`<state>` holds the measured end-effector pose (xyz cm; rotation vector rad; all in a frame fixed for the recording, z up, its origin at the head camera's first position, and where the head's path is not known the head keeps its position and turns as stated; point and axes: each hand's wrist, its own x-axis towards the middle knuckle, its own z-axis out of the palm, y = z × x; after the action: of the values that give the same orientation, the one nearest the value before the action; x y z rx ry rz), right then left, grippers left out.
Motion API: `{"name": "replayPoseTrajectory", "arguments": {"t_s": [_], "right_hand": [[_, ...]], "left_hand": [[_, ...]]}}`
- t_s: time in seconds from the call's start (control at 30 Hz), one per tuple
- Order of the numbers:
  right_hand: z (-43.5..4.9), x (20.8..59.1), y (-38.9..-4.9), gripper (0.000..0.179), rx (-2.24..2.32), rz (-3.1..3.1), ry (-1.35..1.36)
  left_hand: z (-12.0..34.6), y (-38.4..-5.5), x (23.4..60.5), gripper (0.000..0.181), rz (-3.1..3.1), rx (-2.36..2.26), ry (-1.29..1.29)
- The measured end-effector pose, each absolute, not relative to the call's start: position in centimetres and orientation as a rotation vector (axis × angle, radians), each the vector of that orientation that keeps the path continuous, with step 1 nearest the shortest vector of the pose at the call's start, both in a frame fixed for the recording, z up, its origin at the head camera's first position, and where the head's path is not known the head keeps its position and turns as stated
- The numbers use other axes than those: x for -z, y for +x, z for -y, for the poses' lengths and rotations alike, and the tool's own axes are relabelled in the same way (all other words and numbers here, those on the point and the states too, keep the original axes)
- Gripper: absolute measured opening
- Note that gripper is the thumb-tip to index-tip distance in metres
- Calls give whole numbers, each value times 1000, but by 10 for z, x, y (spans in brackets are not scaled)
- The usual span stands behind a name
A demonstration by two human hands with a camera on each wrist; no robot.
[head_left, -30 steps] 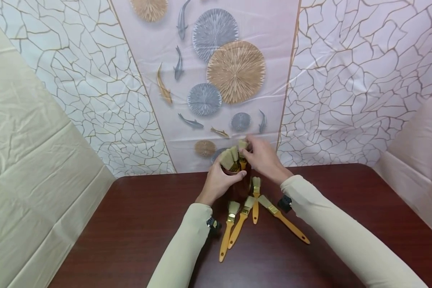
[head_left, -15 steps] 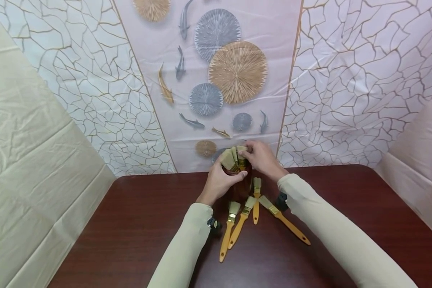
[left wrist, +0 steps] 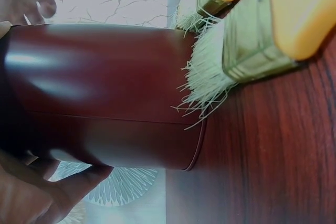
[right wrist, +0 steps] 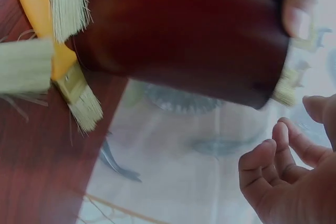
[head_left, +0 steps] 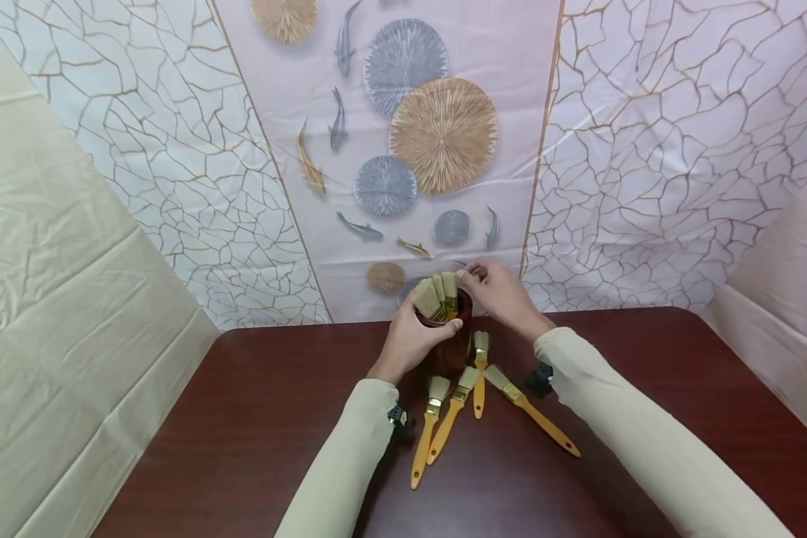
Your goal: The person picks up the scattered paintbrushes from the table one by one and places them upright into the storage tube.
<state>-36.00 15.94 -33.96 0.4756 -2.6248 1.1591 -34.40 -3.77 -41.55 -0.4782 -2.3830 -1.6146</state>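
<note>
Four orange-handled flat paintbrushes lie on the desk, bristles toward its far edge. Beyond them, near that edge's middle, stands a dark-red cylindrical container; the left hand grasps it at the rim. More paintbrushes stand inside, bristles up. Just beside these, the right hand's fingers are free, loosely bent. Fish-print fabric hangs behind.

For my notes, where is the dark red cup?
In the head view, just right of centre, the cup stands on the table beside the loose brushes, gripped by the left hand.
</note>
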Motion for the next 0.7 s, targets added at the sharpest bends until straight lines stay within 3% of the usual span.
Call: {"name": "replayPoseTrajectory", "arguments": {"t_s": [0.37, 0.7], "right_hand": [[-201, 313, -312, 33, -1196, 2702, 529], [-239, 344, -278, 30, -1331, 2854, 556]], "left_hand": [[40, -345, 412, 76, 2372, 1621, -509], [37, -343, 413, 80, 2399, 1617, -478]]}}
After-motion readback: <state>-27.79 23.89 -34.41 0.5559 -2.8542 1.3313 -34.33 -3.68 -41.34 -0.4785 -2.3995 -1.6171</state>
